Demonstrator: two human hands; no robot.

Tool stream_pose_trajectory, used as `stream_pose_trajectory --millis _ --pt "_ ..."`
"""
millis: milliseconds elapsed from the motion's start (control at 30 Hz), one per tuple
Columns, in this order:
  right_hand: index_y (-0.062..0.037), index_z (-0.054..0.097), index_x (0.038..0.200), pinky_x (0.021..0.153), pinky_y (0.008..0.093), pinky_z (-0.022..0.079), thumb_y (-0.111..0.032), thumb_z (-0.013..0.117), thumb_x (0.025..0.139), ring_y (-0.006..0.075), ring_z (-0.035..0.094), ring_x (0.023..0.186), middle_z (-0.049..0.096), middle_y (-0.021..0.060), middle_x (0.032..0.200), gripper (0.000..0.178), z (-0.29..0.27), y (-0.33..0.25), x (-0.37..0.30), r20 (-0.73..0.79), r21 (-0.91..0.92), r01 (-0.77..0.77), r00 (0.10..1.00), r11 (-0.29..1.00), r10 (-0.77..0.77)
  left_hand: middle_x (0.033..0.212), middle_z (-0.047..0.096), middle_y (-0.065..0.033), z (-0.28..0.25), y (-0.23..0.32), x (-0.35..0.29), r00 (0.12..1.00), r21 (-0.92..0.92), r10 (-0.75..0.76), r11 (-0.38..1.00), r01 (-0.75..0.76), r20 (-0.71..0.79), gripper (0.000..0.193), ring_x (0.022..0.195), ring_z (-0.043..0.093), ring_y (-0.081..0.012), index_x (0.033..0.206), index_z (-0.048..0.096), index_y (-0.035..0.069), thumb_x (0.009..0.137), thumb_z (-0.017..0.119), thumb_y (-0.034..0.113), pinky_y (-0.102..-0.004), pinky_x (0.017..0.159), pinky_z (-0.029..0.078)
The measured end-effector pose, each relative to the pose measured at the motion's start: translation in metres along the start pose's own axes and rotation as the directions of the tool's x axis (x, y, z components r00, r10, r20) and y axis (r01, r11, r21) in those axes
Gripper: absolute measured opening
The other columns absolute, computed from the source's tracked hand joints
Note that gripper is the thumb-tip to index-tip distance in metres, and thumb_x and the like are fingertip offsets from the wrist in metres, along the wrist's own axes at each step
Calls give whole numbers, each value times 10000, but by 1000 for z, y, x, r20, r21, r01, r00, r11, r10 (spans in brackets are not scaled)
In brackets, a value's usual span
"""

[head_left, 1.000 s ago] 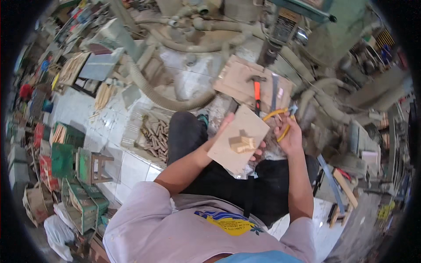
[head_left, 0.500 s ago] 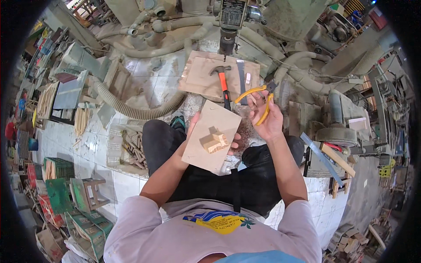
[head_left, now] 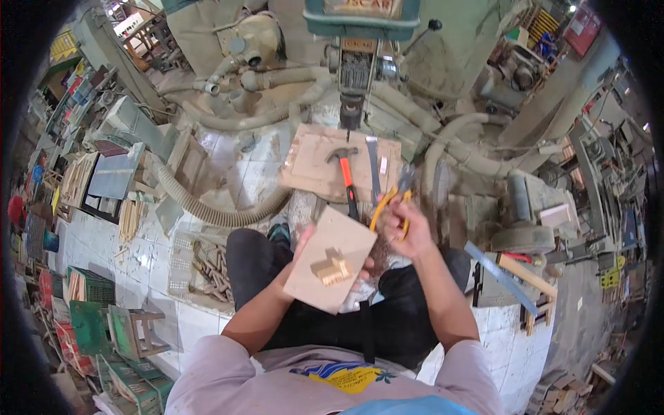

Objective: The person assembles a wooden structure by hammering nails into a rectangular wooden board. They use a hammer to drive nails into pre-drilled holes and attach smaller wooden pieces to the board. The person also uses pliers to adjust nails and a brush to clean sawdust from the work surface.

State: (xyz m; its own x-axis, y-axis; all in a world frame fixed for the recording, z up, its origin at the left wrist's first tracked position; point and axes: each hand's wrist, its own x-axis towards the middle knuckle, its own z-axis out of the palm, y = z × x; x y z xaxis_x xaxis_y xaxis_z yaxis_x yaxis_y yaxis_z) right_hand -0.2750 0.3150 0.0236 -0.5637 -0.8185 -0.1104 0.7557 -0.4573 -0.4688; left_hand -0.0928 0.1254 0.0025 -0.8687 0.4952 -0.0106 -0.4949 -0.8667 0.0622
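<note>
My left hand (head_left: 301, 243) is closed around a flat rectangular wooden board (head_left: 324, 238), thumb along its left edge and fingertips showing at its right edge. On the board's face stands a small light wood block (head_left: 336, 271), casting a shadow. My right hand (head_left: 411, 232) grips pliers with yellow handles (head_left: 380, 210), just right of the board. The pliers' dark jaws point up and away from me, and the handles are spread apart. Beyond the board, a claw hammer (head_left: 347, 178) with an orange and black handle lies on a wooden work surface (head_left: 304, 160).
A drill press (head_left: 357, 69) stands over the work surface, where a dark metal strip (head_left: 374, 169) lies. A crate of wood pieces (head_left: 207, 270) sits left of my legs. Thick dust hoses (head_left: 228, 218) curve across the floor. A long metal ruler (head_left: 501, 277) rests at right.
The view has tilted up, showing more of the drill press. My right hand has turned the pliers and come closer to the board. The left hand still holds the board.
</note>
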Motion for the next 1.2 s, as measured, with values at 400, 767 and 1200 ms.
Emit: stream_pose_trajectory --millis 400,767,1200 --pt "-24 668 1102 832 343 530 -196 627 951 238 658 989 623 132 1160 232 27 4 -3 294 -955 268 918 -129 -267 1480 440 -249 -14 10 1 996 171 53 985 -40 -71 977 1239 511 -549 1543 320 71 885 393 790 -672 1024 415" --pt "-74 676 1091 953 453 470 -96 708 819 342 581 1112 552 134 1279 274 40 21 -13 422 -701 254 901 -666 -100 1476 453 -218 -12 16 -2 944 169 172 977 -128 -280 877 1320 410 -577 1534 355 114 914 431 729 -761 1009 357" --pt "-75 662 1065 901 464 479 -232 702 846 302 604 1082 587 87 1189 273 39 28 -9 412 -626 226 908 -747 -70 1466 468 -208 -18 10 -1 995 40 46 998 -42 -92 863 1315 419 -566 1512 390 121 903 451 730 -761 1026 335"
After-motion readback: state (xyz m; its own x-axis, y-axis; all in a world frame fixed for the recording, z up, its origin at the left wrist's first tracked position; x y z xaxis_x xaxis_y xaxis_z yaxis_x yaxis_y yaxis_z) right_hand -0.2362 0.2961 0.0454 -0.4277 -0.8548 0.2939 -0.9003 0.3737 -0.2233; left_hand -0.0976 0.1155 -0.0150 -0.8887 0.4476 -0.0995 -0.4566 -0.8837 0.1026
